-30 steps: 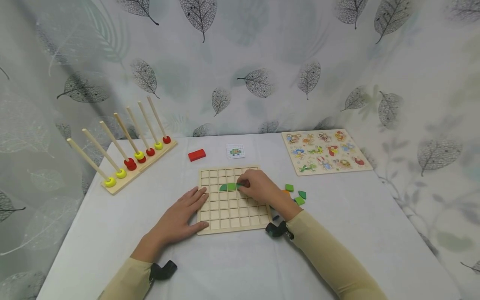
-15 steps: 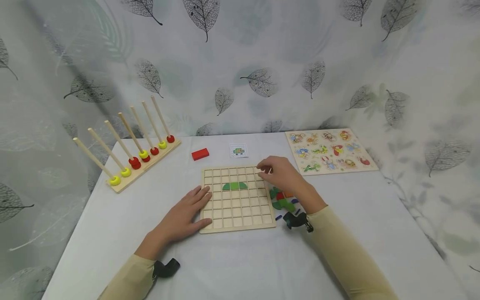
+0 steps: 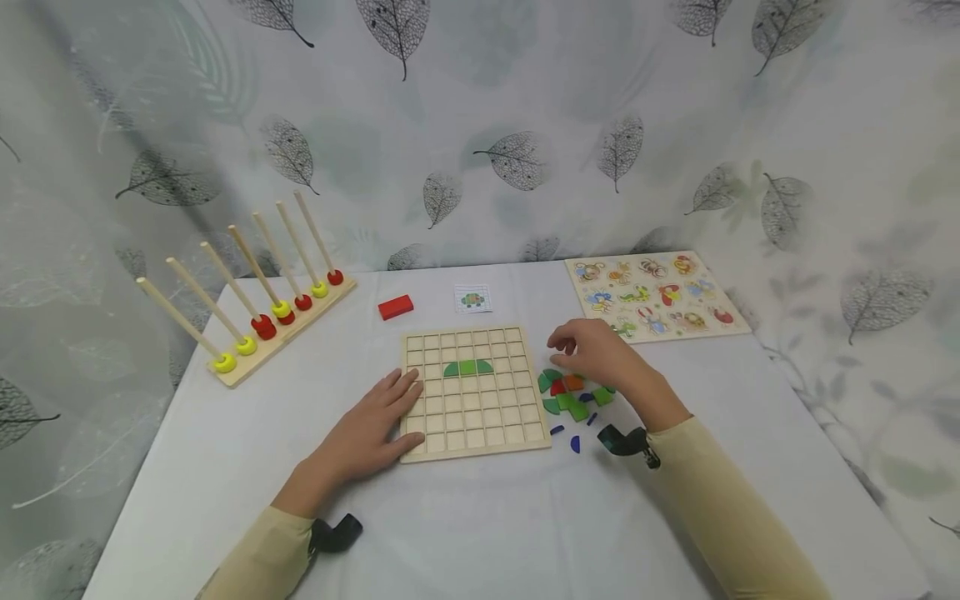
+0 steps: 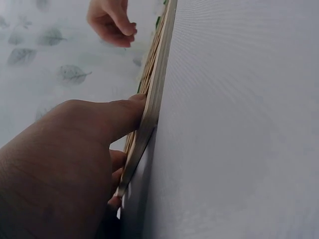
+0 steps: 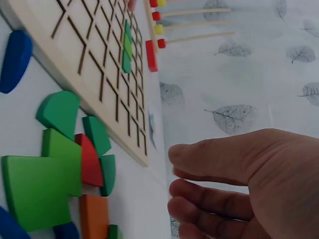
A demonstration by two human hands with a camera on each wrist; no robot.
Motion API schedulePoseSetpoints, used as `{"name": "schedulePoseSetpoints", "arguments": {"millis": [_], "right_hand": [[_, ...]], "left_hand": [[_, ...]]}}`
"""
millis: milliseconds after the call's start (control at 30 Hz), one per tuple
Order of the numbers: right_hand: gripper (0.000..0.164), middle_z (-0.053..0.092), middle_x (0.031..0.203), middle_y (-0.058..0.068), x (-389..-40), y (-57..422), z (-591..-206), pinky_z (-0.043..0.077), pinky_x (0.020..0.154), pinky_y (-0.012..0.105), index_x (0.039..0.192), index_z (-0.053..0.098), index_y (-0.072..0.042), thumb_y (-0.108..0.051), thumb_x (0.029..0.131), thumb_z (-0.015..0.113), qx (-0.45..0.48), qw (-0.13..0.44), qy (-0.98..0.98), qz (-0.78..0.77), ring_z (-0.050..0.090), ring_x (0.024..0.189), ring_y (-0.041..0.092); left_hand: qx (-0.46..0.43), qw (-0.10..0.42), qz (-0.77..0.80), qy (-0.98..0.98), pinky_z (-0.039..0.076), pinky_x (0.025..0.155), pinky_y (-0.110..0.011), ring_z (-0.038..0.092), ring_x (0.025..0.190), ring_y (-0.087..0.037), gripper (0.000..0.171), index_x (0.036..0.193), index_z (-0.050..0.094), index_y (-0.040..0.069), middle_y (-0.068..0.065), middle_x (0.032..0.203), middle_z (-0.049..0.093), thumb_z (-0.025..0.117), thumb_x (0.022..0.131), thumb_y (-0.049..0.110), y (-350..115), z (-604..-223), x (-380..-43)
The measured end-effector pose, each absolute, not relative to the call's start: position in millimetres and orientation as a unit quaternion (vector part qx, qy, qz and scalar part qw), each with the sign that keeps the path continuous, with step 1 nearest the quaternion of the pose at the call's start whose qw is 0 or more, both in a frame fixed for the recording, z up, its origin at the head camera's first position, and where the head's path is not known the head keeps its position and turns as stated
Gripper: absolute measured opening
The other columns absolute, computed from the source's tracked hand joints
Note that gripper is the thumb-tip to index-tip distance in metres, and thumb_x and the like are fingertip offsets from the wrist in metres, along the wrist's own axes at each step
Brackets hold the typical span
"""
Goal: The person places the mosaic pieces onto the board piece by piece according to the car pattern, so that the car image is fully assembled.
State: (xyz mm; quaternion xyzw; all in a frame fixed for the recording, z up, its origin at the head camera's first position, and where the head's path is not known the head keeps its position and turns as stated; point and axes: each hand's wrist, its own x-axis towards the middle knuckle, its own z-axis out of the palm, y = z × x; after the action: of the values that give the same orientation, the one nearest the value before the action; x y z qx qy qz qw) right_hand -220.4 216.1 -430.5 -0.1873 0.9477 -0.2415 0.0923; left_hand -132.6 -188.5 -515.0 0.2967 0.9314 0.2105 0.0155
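My left hand (image 3: 369, 437) rests at the left edge of a wooden grid board (image 3: 474, 421), its thumb and fingertips touching the frame. On the board sits a row of three green pieces: a square (image 3: 468, 367) between two quarter-rounds. My right hand (image 3: 600, 354) hovers beyond the board's right side, above a loose pile of coloured pieces. Its fingers are loosely bent, and nothing shows between them in the right wrist view. That pile has green squares (image 5: 37, 191), dark green quarter-rounds (image 5: 59, 113), a red piece (image 5: 88, 160), an orange square (image 5: 94, 217) and blue pieces (image 5: 16, 60).
A small picture card (image 3: 472, 298) lies behind the board, beside a red block (image 3: 395, 307). A rack of wooden pegs (image 3: 285, 333) with red and yellow beads stands at the left. An insect picture puzzle (image 3: 660, 296) lies at the back right.
My right hand has let go of the green quarter-round at the row's right end and moved right, off the board to over the loose pieces. The left hand has stayed at the board's edge.
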Motion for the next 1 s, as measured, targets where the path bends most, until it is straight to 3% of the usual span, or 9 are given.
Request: {"name": "schedulePoseSetpoints", "arguments": {"millis": [200, 500, 733, 1000], "right_hand": [[0.015, 0.072, 0.097, 0.001, -223, 216, -443, 0.057, 0.084, 0.042, 0.110, 0.081, -0.008, -0.019, 0.100, 0.080, -0.178, 0.139, 0.949, -0.220, 0.064, 0.092, 0.023], [0.007, 0.076, 0.105, 0.001, -231, 216, -452, 0.059, 0.090, 0.045, 0.105, 0.082, -0.014, -0.015, 0.099, 0.080, -0.175, 0.190, 0.943, -0.208, 0.067, 0.099, 0.022], [0.005, 0.076, 0.108, 0.000, -243, 220, -456, 0.059, 0.092, 0.045, 0.104, 0.081, -0.016, -0.014, 0.101, 0.077, -0.193, 0.187, 0.940, -0.210, 0.066, 0.099, 0.023], [0.013, 0.073, 0.102, -0.001, -241, 220, -453, 0.058, 0.092, 0.045, 0.109, 0.081, -0.015, -0.016, 0.096, 0.083, -0.208, 0.195, 0.934, -0.213, 0.066, 0.097, 0.021]], "left_hand": [[0.303, 0.010, 0.215, 0.928, 0.023, 0.130, -0.053, 0.018, 0.165, -0.035, 0.084, 0.168, 0.039, 0.005, -0.010, 0.177, 0.030, 0.068, 0.103, 0.050, -187, -515, -135], [0.298, 0.013, 0.218, 0.929, 0.025, 0.129, -0.054, 0.018, 0.165, -0.033, 0.085, 0.169, 0.039, 0.008, -0.007, 0.178, 0.028, 0.068, 0.102, 0.052, -186, -514, -135], [0.296, 0.009, 0.217, 0.930, 0.026, 0.129, -0.054, 0.017, 0.165, -0.032, 0.085, 0.170, 0.038, 0.010, -0.006, 0.178, 0.028, 0.067, 0.103, 0.053, -188, -518, -137], [0.296, 0.009, 0.219, 0.930, 0.025, 0.130, -0.052, 0.017, 0.165, -0.031, 0.086, 0.169, 0.038, 0.009, -0.005, 0.178, 0.028, 0.067, 0.103, 0.055, -188, -519, -135]]}}
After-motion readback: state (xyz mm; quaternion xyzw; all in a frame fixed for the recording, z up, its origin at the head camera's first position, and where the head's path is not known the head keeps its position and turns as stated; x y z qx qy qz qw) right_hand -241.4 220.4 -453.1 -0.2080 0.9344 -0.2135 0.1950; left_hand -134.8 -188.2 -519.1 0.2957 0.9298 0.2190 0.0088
